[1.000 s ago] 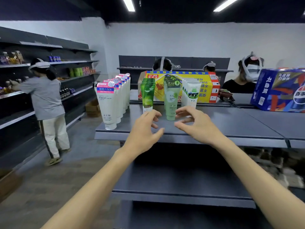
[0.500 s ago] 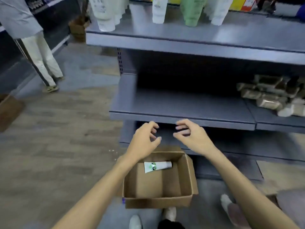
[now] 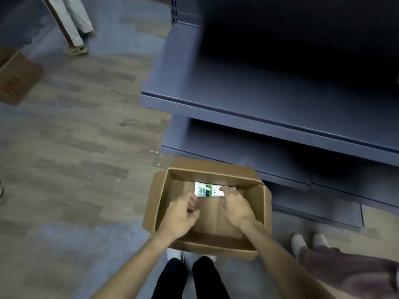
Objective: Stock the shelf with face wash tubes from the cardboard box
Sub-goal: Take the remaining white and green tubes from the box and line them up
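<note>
**Head view: both hands down in the box, one tube left**

Head camera looks down into the cardboard box (image 3: 160,203) on the floor, where we count one face wash tube (image 3: 206,189), white with a green label, lying flat against the far wall. Our right hand (image 3: 236,207) rests on its right end, fingers (image 3: 226,190) laid over it; we cannot tell whether they have closed around it. Our left hand (image 3: 181,213) hangs just beside the tube's left end, fingers loosely curled, holding nothing.

Half a second ago both hands hovered above the box rim, in front of the shelf (image 3: 259,104); now they are inside the box. The tube has not moved. The view has tipped further down, so the stocked top shelf is gone.

We count two hands, two bare shelf levels, a second box (image 3: 17,76) at far left, and another person's legs (image 3: 73,24).
</note>
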The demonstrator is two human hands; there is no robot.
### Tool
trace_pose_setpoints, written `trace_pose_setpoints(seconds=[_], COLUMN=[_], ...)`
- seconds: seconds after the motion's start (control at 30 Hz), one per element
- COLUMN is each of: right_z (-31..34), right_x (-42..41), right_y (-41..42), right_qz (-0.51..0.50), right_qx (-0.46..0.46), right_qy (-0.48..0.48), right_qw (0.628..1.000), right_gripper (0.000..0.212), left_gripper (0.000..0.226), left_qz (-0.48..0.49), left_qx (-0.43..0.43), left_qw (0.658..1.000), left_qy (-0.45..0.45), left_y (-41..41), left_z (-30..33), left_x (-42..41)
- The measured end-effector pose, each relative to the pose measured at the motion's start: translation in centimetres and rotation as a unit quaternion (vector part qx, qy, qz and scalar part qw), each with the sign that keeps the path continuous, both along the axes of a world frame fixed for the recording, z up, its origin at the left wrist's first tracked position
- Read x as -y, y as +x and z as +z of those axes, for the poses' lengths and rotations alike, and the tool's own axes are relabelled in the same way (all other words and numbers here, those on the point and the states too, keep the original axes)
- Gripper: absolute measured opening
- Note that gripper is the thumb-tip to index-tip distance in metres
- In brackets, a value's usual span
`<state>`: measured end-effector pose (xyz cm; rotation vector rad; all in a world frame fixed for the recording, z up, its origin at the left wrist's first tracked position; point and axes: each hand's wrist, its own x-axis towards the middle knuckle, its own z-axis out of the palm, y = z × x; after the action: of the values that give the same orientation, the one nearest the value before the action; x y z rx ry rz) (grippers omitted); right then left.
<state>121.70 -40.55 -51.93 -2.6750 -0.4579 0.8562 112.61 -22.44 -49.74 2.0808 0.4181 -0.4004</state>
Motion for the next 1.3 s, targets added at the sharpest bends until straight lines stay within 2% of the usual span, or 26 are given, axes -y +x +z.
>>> trace_pose_setpoints(seconds=[0.17, 0.3, 0.5, 0.63, 0.77, 0.93, 1.1, 1.2, 1.3], right_z=[-6.1, -9.2, -9.7, -10.3, -9.5, -5.0, 2.8, 8.4, 14.2], right_x=[-0.3, -0.1, 0.2, 0.6, 0.8, 1.2, 1.7, 1.7, 1.6], right_y=[0.2, -0.6, -0.6, -0.5, -0.6, -1.4, -2.3, -1.6, 0.0], right_qz=[0.063, 0.075, 0.118, 0.118, 0.097, -0.026, -0.139, -0.177, -0.198], right_qx=[0.031, 0.104, 0.166, 0.203, 0.175, 0.072, 0.017, 0.015, 0.047], right_qy=[-0.035, -0.078, -0.106, -0.108, -0.085, 0.075, 0.237, 0.305, 0.354], right_qw=[0.997, 0.989, 0.973, 0.966, 0.976, 0.994, 0.961, 0.936, 0.913], right_gripper=[0.063, 0.069, 0.051, 0.047, 0.044, 0.032, 0.033, 0.028, 0.025], left_gripper=[0.020, 0.024, 0.024, 0.025, 0.024, 0.023, 0.022, 0.021, 0.019], left_qz=[0.026, 0.029, 0.036, 0.038, 0.041, 0.052, 0.036, -0.006, -0.033], left_qx=[-0.006, -0.008, -0.016, -0.021, -0.025, -0.022, -0.008, 0.043, 0.143], left_qw=[1.000, 1.000, 0.999, 0.999, 0.999, 0.998, 0.999, 0.999, 0.989], left_qy=[-0.005, -0.005, -0.014, -0.011, -0.010, -0.018, -0.027, -0.026, -0.023], left_y=[-0.5, -0.4, -0.4, -0.4, -0.2, 0.4, 2.1, 4.7, 7.8], left_z=[-3.3, -4.8, -6.1, -6.2, -5.7, -3.7, 1.1, 6.2, 12.7], left_x=[0.4, 0.6, 1.2, 1.3, 0.9, 0.1, -0.1, -0.2, -0.2])
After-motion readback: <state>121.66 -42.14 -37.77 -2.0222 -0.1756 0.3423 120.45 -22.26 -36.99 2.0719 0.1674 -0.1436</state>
